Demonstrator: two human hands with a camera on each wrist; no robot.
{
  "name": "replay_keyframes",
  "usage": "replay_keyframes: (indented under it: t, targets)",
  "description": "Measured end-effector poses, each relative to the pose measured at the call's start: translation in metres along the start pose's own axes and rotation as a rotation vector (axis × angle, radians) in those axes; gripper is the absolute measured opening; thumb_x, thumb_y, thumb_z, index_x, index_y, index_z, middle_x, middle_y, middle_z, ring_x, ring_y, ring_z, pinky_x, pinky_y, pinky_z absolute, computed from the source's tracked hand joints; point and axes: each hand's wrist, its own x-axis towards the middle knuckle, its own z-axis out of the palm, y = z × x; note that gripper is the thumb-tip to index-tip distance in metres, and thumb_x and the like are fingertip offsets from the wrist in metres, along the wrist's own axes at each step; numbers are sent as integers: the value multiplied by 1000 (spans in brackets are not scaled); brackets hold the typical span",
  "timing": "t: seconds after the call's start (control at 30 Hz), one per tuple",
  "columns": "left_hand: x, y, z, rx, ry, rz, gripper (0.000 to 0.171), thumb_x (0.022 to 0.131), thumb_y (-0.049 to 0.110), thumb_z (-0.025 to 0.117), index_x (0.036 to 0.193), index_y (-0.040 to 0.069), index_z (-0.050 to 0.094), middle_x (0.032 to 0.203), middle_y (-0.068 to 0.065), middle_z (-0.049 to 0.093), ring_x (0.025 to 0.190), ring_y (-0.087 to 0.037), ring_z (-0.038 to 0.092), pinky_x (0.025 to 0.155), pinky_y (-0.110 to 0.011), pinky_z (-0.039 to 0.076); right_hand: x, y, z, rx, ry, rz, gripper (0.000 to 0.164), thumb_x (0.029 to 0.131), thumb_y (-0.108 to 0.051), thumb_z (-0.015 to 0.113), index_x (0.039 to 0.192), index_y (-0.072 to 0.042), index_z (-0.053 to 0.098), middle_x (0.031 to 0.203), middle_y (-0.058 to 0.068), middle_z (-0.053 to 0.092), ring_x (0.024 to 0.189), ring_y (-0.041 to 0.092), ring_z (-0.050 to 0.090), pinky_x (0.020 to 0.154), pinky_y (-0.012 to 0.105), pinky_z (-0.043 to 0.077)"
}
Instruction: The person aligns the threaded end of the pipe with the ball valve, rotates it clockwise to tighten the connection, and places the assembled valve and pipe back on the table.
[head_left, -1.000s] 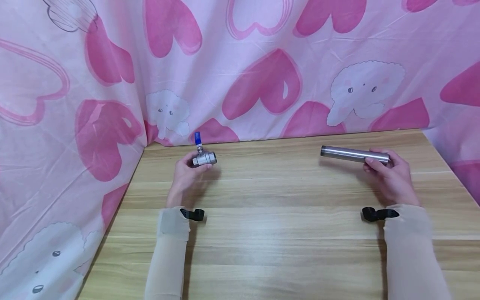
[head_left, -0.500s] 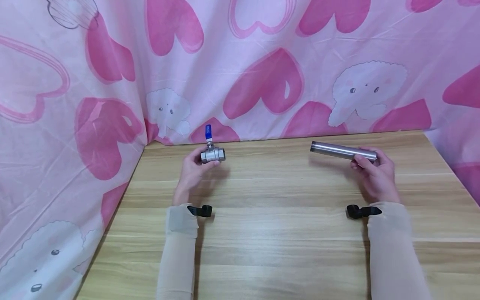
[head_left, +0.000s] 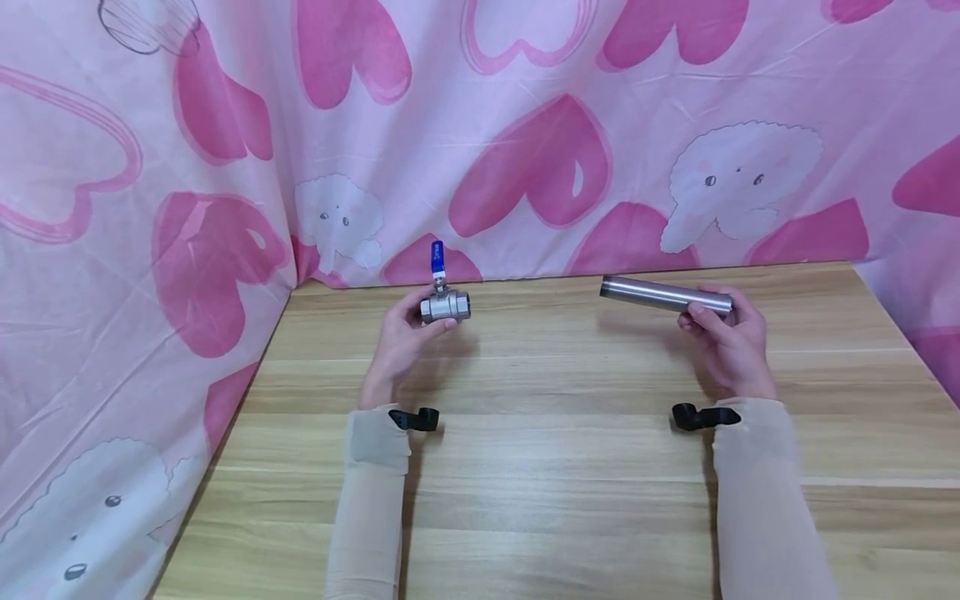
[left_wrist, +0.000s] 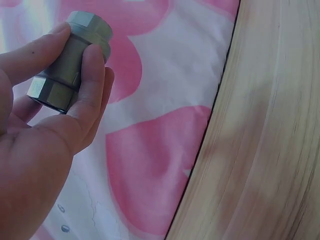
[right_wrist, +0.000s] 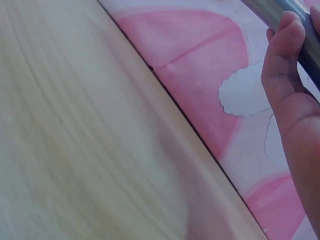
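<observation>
Pink heart-print cloth [head_left: 517, 92] hangs behind a wood-grain worktop [head_left: 555, 500]. At left, a person's left grip [head_left: 401, 340] pinches a metal valve [head_left: 444, 307] between thumb [left_wrist: 37, 55] and fingers [left_wrist: 91, 80], its blue handle [head_left: 438, 258] pointing up. To the right, the right grip [head_left: 733, 346] clasps one end of a steel pipe [head_left: 660, 294], whose dark far end [head_left: 606, 286] points toward the valve. Both pieces, raised above the worktop, have moved inward over the past second, narrowing the gap: nearer now, but still well apart and unjoined.

TEXT | blue valve handle [head_left: 438, 257] is bearing small pale lettering | characters are appearing too small to read
</observation>
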Motion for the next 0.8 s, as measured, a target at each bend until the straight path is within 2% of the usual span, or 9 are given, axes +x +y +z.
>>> replay_keyframes:
  t: [0.23, 0.43, 0.6, 0.8]
  targets:
    - [-1, 2, 6, -9, -18, 5, 66, 82, 3, 74, 142, 16, 48, 142, -11, 48, 124, -26, 52, 106, -37, 45, 0, 0, 13, -11, -38, 1, 30, 88, 20, 50, 115, 9, 56, 100, 16, 65, 75, 24, 71, 72, 29, 59]
    - [0, 3, 10, -23, -32, 42, 65, 83, 1, 72, 142, 13, 48, 139, -14, 50, 122, -27, 53, 105, -37, 45, 0, 0, 25, -28, -90, 4, 30, 87, 23, 48, 113, 9, 56, 102, 16, 62, 78, 25, 70, 74, 29, 59]
    - [1, 5, 13, -25, -41, 56, 64, 83, 2, 73, 141, 15, 48, 139, -12, 50, 121, -26, 53, 105, -38, 45, 1, 2, 33, -51, -107, 2, 30, 87, 24, 48, 111, 9, 56, 102, 16, 62, 81, 24, 70, 77, 30, 59]
    - [1, 8, 17, -33, -58, 57, 63, 83, 3, 73, 140, 17, 50, 138, -11, 50, 122, -26, 52, 103, -38, 46, 0, 3, 39, -17, -204, -14, 33, 86, 28, 43, 111, 10, 54, 104, 18, 62, 84, 26, 70, 80, 32, 58]
